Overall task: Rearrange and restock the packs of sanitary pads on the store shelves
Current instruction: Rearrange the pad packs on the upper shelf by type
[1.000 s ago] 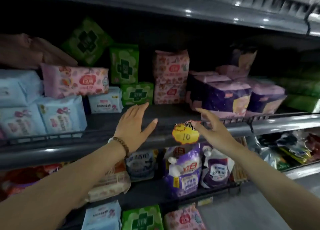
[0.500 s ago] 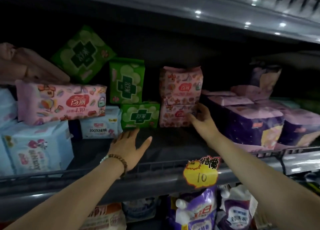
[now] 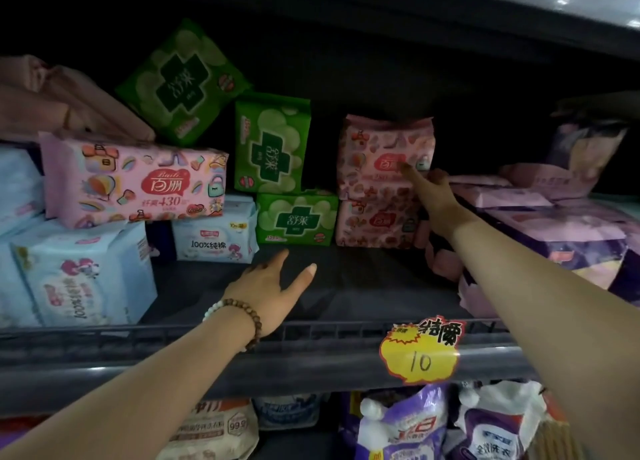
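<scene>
Two pink sanitary pad packs are stacked at the back of the dark shelf [image 3: 346,286]. My right hand [image 3: 434,196] reaches to the right edge of the upper pink pack [image 3: 377,155]: one digit lies across its front and the rest go round its side, out of sight. The lower pink pack [image 3: 374,222] sits under it. My left hand [image 3: 270,286], with a bead bracelet on the wrist, hovers flat with spread fingers over the bare shelf floor, just in front of a lying green pack [image 3: 296,219]. An upright green pack [image 3: 272,144] stands above that one.
At left lie a long pink pack [image 3: 135,179], a white-blue pack [image 3: 214,233], light blue packs [image 3: 83,272] and a tilted green pack [image 3: 183,79]. Purple packs [image 3: 568,231] fill the right side. A yellow price tag [image 3: 420,350] hangs on the shelf rail; pouches sit below.
Both hands have gone from the shelf's front rail deep into the shelf. My right hand rose from the lower pink pack to the upper one; my left hand moved forward toward the green pack.
</scene>
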A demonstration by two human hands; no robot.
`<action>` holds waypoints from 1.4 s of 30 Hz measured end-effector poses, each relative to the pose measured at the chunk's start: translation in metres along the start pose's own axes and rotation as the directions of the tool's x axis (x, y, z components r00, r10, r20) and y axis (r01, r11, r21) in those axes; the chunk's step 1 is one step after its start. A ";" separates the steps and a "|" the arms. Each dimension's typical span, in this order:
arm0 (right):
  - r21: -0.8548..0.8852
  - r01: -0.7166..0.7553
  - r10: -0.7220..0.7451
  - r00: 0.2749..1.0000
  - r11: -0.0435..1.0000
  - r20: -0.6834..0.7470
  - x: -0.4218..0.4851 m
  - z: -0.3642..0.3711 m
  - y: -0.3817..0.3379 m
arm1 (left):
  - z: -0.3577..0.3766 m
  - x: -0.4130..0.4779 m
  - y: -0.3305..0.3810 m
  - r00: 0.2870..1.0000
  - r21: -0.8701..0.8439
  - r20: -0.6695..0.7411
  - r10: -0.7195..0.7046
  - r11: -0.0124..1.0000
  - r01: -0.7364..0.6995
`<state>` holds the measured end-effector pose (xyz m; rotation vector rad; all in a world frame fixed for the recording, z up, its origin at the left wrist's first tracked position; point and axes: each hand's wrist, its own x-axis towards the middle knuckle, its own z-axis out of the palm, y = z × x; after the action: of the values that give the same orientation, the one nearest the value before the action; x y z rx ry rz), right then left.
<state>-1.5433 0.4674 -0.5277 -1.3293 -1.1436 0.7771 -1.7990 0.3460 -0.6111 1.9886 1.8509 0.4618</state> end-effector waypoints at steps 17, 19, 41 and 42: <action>0.226 0.036 -0.013 0.995 0.973 -0.099 -0.091 -0.020 -0.024 | -0.002 -0.005 -0.002 0.996 -0.053 -0.081 0.049 0.997 -0.053; 0.343 -0.049 0.056 0.998 0.938 -0.013 -0.124 -0.037 -0.034 | -0.008 -0.014 0.001 0.964 -0.086 -0.219 0.152 0.981 -0.174; -0.150 -0.779 0.761 0.521 0.609 0.387 -0.407 -0.195 0.201 | 0.236 -0.223 0.002 0.863 -0.592 0.454 0.222 0.799 0.106; -0.159 -0.794 0.785 0.508 0.586 0.355 -0.413 -0.203 0.217 | 0.244 -0.224 -0.008 0.881 -0.418 0.429 0.202 0.908 -0.004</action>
<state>-1.4410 0.0443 -0.7914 -1.7403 -0.7469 1.8096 -1.7045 0.1099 -0.8230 1.7258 1.2370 0.3277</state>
